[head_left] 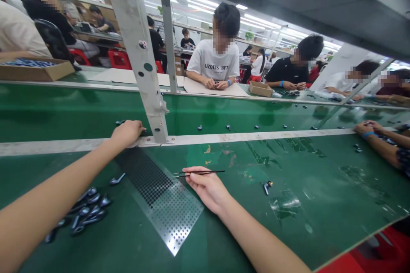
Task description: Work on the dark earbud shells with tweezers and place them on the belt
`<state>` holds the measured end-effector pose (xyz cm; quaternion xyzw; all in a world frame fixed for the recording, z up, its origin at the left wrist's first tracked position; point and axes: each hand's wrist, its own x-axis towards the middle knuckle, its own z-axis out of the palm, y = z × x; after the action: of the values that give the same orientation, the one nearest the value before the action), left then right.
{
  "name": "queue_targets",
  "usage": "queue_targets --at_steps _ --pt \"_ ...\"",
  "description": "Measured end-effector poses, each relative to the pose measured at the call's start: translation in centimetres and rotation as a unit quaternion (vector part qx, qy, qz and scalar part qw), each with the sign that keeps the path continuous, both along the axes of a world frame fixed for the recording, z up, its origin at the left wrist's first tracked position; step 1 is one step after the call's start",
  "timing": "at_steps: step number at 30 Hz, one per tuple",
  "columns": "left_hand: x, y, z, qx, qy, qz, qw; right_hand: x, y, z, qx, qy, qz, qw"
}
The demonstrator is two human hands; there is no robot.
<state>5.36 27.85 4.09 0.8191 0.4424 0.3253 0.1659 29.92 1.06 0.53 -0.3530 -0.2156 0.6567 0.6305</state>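
My left hand reaches over the conveyor's near rail beside a white post. Its fingers are closed at a small dark piece that looks like an earbud, mostly hidden. In my right hand a pair of dark tweezers points left, above the edge of a clear sheet. Rows of black round dots cover the sheet's upper part. Left of it lies a loose earbud, with a pile of dark shiny earbuds nearer me. Another earbud, with a yellowish tip, lies to the right.
Spaced-out earbuds sit along the green conveyor belt. The white post rises from the rail, under an overhead shelf. A co-worker's hands are at the right. Several people work across the belt, near a cardboard box.
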Motion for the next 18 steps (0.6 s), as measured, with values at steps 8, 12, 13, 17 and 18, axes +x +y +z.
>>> queue_targets --at_steps 8,12,13,17,18 --pt "-3.9 -5.6 3.8 -0.149 -0.168 0.072 0.972 -0.9 0.3 2.0 0.025 -0.004 0.008 1.000" --pt "-3.2 -9.8 7.3 -0.159 -0.258 0.050 0.952 -2.3 2.5 5.4 0.074 -0.012 0.010 0.997" --pt "-2.6 -10.7 8.3 -0.151 -0.275 0.044 0.949 -2.7 3.1 6.4 0.090 -0.014 0.009 0.996" --pt "-0.2 -14.1 12.2 -0.097 -0.316 0.021 0.943 -4.3 4.9 10.4 0.155 -0.021 -0.006 0.988" --pt "0.3 -14.8 12.9 -0.083 -0.320 0.018 0.944 -4.6 5.0 11.2 0.169 -0.023 -0.012 0.985"
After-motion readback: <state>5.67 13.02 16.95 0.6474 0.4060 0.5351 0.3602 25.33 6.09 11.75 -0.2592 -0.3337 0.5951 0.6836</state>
